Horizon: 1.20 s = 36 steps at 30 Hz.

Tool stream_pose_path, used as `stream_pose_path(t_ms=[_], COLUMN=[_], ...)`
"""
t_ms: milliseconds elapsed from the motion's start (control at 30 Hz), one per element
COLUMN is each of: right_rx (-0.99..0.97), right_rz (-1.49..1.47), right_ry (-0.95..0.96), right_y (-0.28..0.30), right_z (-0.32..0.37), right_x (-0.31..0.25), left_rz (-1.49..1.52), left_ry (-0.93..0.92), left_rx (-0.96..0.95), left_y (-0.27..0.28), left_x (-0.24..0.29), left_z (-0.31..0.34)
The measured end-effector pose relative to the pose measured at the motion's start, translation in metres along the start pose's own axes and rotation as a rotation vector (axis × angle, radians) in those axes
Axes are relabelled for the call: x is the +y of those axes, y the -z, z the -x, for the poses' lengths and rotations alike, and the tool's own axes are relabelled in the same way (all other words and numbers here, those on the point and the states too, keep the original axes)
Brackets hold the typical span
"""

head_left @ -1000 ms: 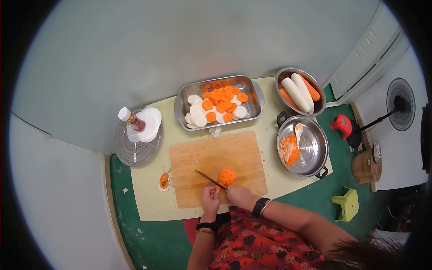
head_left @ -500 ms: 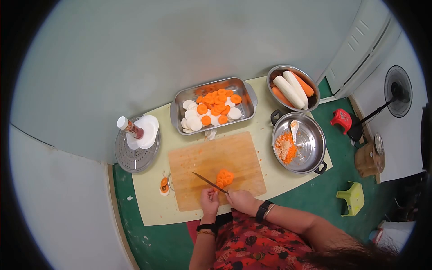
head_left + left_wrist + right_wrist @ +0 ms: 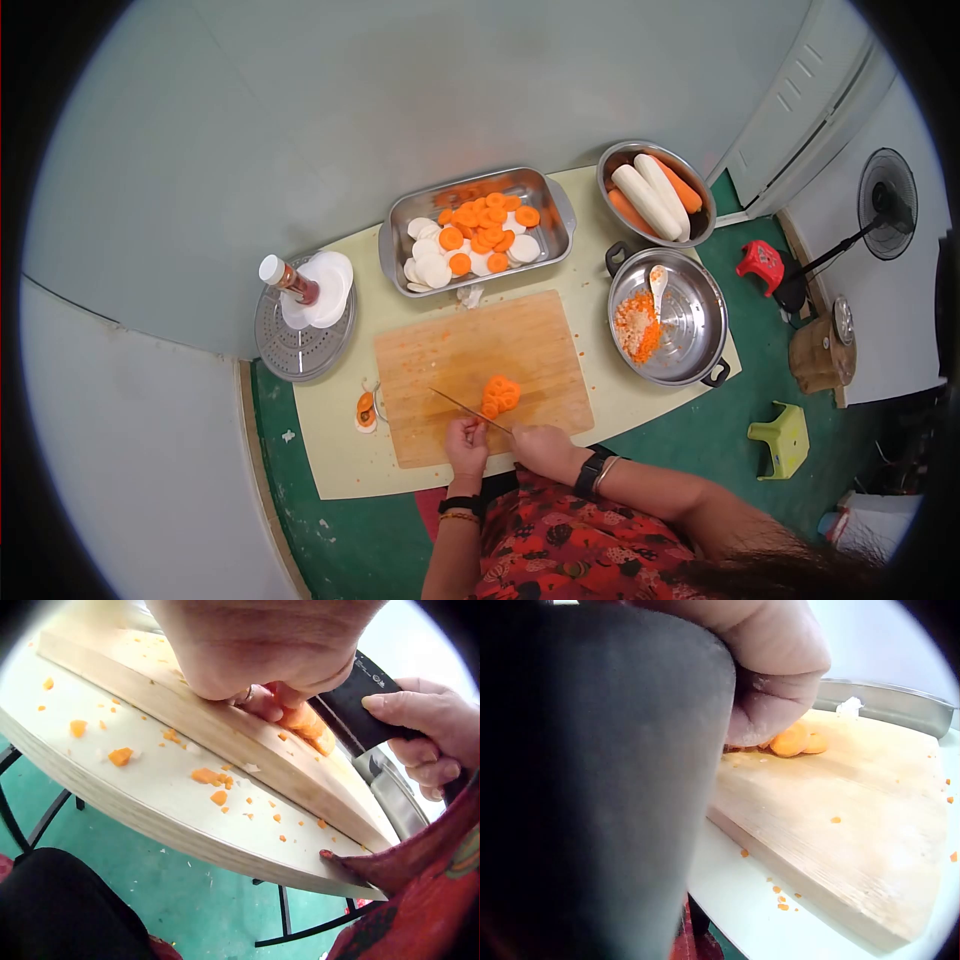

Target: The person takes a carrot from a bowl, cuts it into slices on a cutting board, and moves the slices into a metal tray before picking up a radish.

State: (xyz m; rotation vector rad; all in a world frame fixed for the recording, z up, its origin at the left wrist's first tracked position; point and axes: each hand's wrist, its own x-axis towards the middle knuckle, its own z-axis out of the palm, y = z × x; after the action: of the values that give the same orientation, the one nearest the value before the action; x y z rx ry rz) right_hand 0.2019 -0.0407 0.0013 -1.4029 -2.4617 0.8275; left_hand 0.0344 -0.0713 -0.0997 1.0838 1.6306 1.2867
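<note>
On the wooden cutting board [image 3: 450, 345], my right hand [image 3: 543, 450] grips a knife [image 3: 462, 406] whose blade points up and left. In the left wrist view, the right thumb lies against the dark blade [image 3: 361, 701] near the handle. My left hand [image 3: 467, 447], fingers bent, holds a carrot [image 3: 307, 724] at the board's near edge, right beside the blade. Most of that carrot is hidden by the hand. Cut carrot slices [image 3: 501, 394] lie in a small heap just beyond the knife, and a few show past the right fingers in the right wrist view.
Behind the board stands a metal tray [image 3: 400, 225] of white and orange slices. To the right are a bowl [image 3: 610, 170] of peeled white radishes and carrots, and a pot [image 3: 715, 310] with chopped bits and a spoon. A peeler [image 3: 378, 402] lies left; a steamer plate [image 3: 300, 350] carries a bottle.
The knife blade has shifted slightly at the near side of the heap, and the carrot slices have spread toward it. Both hands stay nearly in place; the head view has shifted a little.
</note>
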Motion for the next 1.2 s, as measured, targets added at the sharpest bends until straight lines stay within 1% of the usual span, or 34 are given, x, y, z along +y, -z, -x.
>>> stream_pose_path(t_ms=[67,167,333,600,667,867,1200], right_rx=[0.014,0.018,0.014,-0.008,-0.032,-0.077,-0.169], right_rz=[-0.022,-0.017,-0.035,-0.043,-0.029,-0.007,0.002], right_ry=[0.012,-0.003,-0.017,-0.018,-0.020,-0.037,-0.067], right_y=[0.001,0.001,0.004,0.004,0.005,0.006,0.012], right_z=[0.004,0.004,0.001,0.002,0.003,0.000,-0.011], right_x=[0.004,0.006,0.003,0.002,0.003,0.000,-0.010], left_rz=[0.008,-0.046,-0.001,-0.053,-0.071,0.002,-0.058], left_ry=[0.015,-0.017,0.011,-0.008,-0.026,-0.001,-0.043], left_rx=[0.007,-0.001,0.002,0.010,0.017,0.022,0.050], left_y=[-0.001,-0.001,-0.001,-0.001,-0.001,-0.001,0.000], left_x=[-0.002,0.002,0.013,0.008,0.005,0.004,-0.001], left_z=[0.001,0.001,0.000,0.001,0.001,0.002,0.001])
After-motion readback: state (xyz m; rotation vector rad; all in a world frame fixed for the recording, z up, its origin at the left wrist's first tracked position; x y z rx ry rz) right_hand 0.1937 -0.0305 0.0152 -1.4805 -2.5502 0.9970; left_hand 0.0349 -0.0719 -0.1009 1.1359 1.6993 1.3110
